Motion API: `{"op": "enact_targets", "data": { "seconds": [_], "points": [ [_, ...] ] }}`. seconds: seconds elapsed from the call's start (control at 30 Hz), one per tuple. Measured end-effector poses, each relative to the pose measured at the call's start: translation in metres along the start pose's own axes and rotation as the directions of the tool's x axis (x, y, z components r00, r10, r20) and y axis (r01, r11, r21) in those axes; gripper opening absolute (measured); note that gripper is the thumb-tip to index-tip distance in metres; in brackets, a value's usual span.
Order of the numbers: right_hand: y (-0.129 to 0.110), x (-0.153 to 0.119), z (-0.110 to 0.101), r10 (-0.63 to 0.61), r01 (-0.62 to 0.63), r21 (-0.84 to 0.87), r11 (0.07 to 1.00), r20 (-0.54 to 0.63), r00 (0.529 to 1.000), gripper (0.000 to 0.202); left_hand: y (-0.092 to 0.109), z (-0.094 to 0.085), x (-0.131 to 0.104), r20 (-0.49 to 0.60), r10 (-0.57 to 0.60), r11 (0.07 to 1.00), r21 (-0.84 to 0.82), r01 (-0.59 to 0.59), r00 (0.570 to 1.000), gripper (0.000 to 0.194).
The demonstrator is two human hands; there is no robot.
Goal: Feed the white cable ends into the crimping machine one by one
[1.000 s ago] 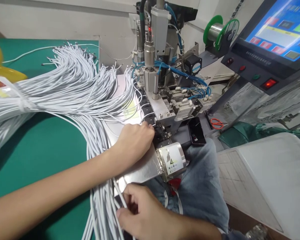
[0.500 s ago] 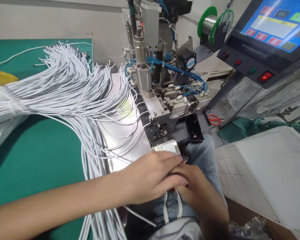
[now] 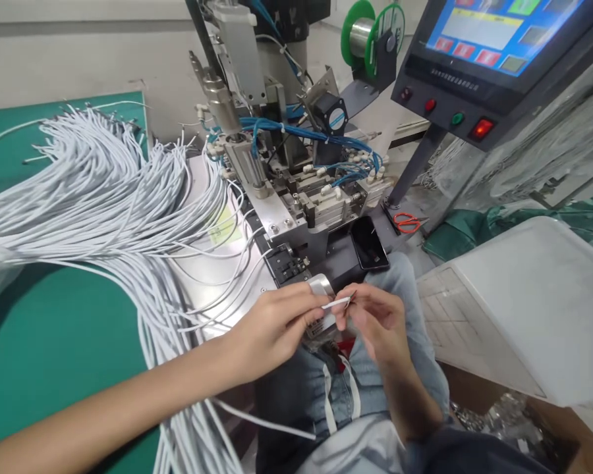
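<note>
Above my lap, my left hand [image 3: 281, 326] pinches a white cable [image 3: 337, 302] between thumb and fingers, its end pointing right. My right hand [image 3: 375, 319] is at that end, thumb and fingers closed around the small dark wires at the tip. Behind both hands stands the machine [image 3: 281, 224], with several white cables running to its black front rail. A large bundle of white cables [image 3: 103, 178] lies to the left, part of it hanging down beside my left forearm.
A phone [image 3: 369, 243] and orange-handled scissors [image 3: 406, 223] lie right of the machine. The control screen [image 3: 484, 39] and a solder spool [image 3: 360, 36] stand above. A white bin [image 3: 538, 296] is at right; the green mat [image 3: 64, 336] is at left.
My hands, which overlapped before, have come apart, and the cable end now shows between them. The camera view has shifted, so the machine and screen appear further left.
</note>
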State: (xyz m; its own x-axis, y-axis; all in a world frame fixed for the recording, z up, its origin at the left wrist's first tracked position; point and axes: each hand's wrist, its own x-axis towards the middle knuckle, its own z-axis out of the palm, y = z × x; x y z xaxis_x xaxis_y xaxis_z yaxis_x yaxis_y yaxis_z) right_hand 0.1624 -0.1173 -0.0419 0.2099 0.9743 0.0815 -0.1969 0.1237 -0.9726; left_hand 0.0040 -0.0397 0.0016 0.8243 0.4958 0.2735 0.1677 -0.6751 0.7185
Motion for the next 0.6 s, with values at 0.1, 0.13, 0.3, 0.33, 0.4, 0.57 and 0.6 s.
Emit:
{"op": "enact_targets", "data": {
  "seconds": [0.1, 0.13, 0.3, 0.33, 0.4, 0.57, 0.6],
  "points": [
    [-0.001, 0.003, 0.000, -0.033, 0.032, -0.009, 0.999, -0.029, 0.999, 0.011, 0.000, 0.001, 0.001, -0.007, -0.012, 1.000, 0.000, 0.012, 1.000, 0.017],
    [-0.001, 0.004, 0.001, -0.059, 0.058, -0.033, 0.998, -0.027, 0.998, 0.009, 0.000, 0.001, 0.001, -0.004, -0.020, 1.000, -0.004, 0.020, 1.000, 0.017],
    [-0.001, 0.001, 0.007, -0.267, 0.249, -0.299, 0.921, -0.018, 0.964, 0.012, 0.000, 0.005, 0.001, 0.016, -0.007, 1.000, -0.016, 0.007, 1.000, 0.019],
    [0.000, -0.001, 0.008, -0.331, 0.290, -0.387, 0.875, -0.043, 0.943, 0.013, -0.001, 0.006, 0.000, 0.000, 0.006, 1.000, 0.004, -0.006, 1.000, 0.018],
    [0.001, -0.004, 0.010, -0.438, 0.339, -0.540, 0.771, -0.062, 0.897, 0.015, -0.003, 0.007, -0.002, -0.030, 0.043, 0.997, 0.069, -0.041, 0.999, 0.017],
    [-0.002, -0.007, 0.006, -0.365, 0.306, -0.592, 0.746, 0.022, 0.931, 0.013, -0.006, 0.009, -0.007, -0.015, 0.193, 0.915, 0.364, -0.174, 0.981, 0.015],
    [-0.003, -0.006, 0.004, -0.323, 0.282, -0.565, 0.776, 0.030, 0.946, 0.014, -0.006, 0.010, -0.008, -0.006, 0.216, 0.890, 0.412, -0.194, 0.976, 0.015]
  ]
}}
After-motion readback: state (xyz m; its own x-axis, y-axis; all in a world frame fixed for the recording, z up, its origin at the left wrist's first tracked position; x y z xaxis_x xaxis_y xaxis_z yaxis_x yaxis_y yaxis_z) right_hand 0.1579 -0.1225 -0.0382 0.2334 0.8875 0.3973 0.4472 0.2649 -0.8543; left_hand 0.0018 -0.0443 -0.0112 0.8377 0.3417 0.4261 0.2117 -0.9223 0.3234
